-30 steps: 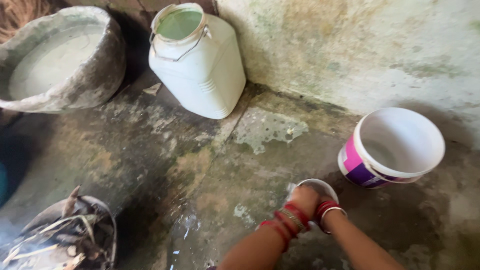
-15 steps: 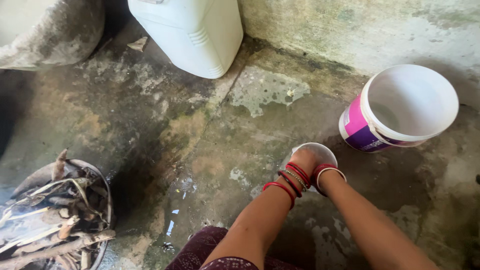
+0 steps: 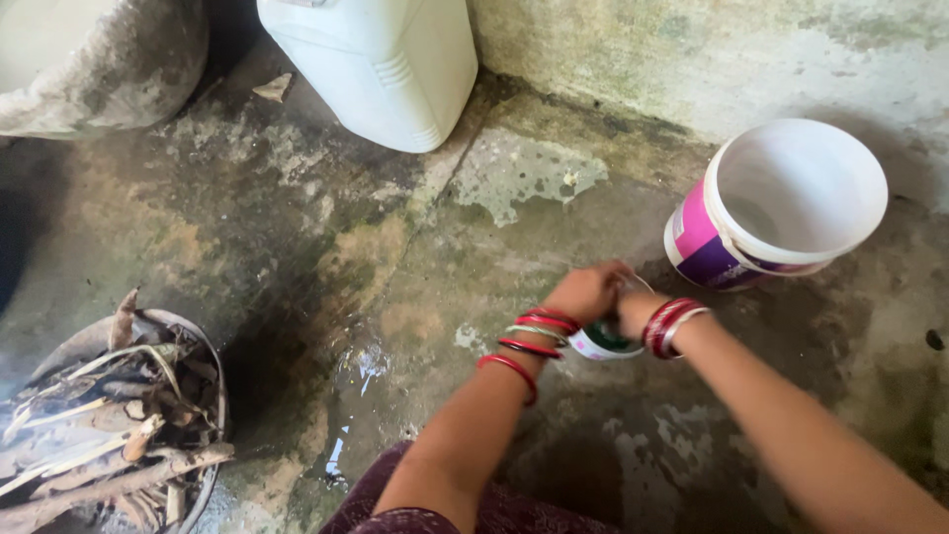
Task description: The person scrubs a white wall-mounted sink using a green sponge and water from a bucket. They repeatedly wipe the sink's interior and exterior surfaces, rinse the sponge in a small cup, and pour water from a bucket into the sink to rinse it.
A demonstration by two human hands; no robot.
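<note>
A wet, stained concrete floor (image 3: pixel 297 227) is spreading below a mossy wall (image 3: pixel 712 49). Left to right are sitting a pan of sticks (image 3: pixel 109 435), a stone basin (image 3: pixel 89 59), a white jerrycan (image 3: pixel 381 64) and a white-and-purple bucket (image 3: pixel 781 203). The left hand (image 3: pixel 588 294) and right hand (image 3: pixel 633 309) are curling closed around a small white cup (image 3: pixel 603 341) on the floor before the bucket.
</note>
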